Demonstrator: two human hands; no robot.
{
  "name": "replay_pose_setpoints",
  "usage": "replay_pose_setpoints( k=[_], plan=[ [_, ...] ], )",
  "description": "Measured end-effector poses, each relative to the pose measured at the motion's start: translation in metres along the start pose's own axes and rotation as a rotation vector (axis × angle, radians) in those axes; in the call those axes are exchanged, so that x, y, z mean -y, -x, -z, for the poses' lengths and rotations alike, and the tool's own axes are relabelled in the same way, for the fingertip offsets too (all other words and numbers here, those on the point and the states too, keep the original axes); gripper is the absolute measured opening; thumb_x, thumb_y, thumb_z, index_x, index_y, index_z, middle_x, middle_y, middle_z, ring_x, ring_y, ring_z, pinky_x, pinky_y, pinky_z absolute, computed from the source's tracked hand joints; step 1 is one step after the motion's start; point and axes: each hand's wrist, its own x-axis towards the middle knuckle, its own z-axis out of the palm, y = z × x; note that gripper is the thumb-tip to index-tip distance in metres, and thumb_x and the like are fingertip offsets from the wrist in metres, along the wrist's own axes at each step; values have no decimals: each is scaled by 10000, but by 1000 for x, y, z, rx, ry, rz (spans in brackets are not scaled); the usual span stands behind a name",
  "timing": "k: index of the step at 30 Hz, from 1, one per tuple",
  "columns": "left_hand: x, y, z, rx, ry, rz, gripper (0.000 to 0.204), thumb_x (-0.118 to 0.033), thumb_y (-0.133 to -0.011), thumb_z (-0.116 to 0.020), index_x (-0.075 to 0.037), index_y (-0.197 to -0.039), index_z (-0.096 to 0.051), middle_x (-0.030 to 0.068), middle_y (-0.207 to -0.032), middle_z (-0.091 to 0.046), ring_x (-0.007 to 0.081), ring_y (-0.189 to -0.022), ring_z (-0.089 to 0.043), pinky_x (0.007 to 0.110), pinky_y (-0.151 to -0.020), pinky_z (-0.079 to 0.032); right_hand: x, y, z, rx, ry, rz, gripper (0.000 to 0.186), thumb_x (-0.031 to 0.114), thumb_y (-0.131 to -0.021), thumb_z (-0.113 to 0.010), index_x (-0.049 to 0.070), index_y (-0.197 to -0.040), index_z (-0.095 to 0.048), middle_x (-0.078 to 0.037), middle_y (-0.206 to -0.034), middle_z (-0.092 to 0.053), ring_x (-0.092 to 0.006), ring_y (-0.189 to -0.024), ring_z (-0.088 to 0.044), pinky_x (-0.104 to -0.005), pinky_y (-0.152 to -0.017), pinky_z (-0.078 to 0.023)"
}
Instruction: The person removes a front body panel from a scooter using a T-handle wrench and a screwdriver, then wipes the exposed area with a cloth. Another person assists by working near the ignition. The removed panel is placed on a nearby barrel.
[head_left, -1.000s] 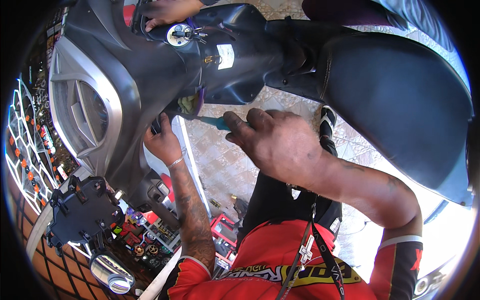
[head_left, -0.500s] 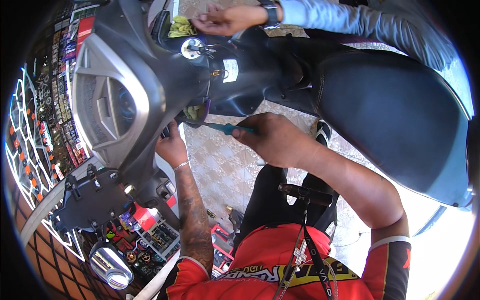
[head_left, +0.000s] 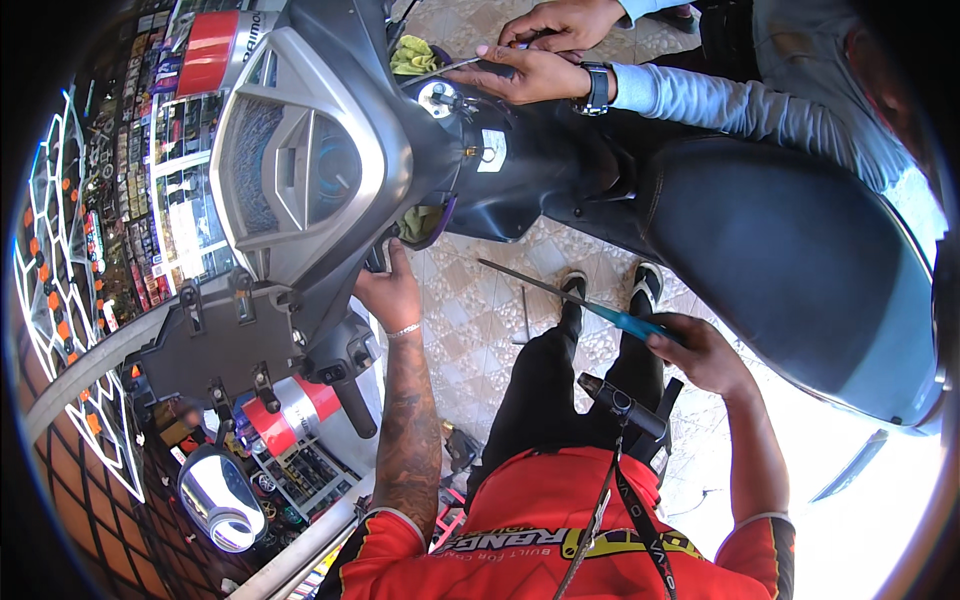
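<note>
My right hand is closed around the teal handle of a screwdriver. Its long thin shaft points left, away from the scooter's bodywork, with the tip in open air. My left hand grips the lower edge of the scooter's dark front panel, thumb up and other fingers partly hidden. Just above that thumb, a yellow-green cloth sits in a purple-edged pocket of the panel. The ignition lock with a key is on the far side of the panel.
Across the scooter, a co-worker's hands hold a thin rod-like tool beside another yellow-green cloth. The black seat extends right. A mirror and dark bracket project at left. My feet stand on the tiled floor.
My right hand has drawn the screwdriver back from the panel, toward me and to the right. My left hand keeps its hold. The co-worker's second hand and thin tool have come into view.
</note>
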Motion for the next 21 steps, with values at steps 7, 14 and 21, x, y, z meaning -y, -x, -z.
replay_pose_setpoints(
  k=[7, 14, 21],
  plan=[
    [3, 32, 10, 24, 3, 209, 411, -111, -840, -771, 53, -1156, -564, 198, -1164, -498, 341, -1097, -532, 471, -949, -501, -93, 33, -24, -331, 364, -74, 343, 340, -964, -641, 101, -1205, -692, -198, -782, -698, -373, -741, -704, -450, -685, -536],
    [-11, 51, 13, 57, 123, 64, 244, -36, -859, -719, -11, -1092, -648, 143, -1152, -491, 268, -1004, -554, 396, -881, -503, -161, 20, -59, -351, 407, -202, 378, 404, -957, -626, 119, -1198, -687, -241, -901, -719, -435, -868, -703, -521, -749, -548],
    [-16, 50, -4, 180, 176, -82, 287, -144, -978, -595, 13, -1215, -632, 216, -1260, -599, 378, -1166, -584, 463, -1006, -463, -190, 8, -65, -378, 425, -197, 371, 401, -960, -625, 107, -1175, -693, -218, -880, -720, -421, -853, -704, -505, -745, -549]
  ],
)
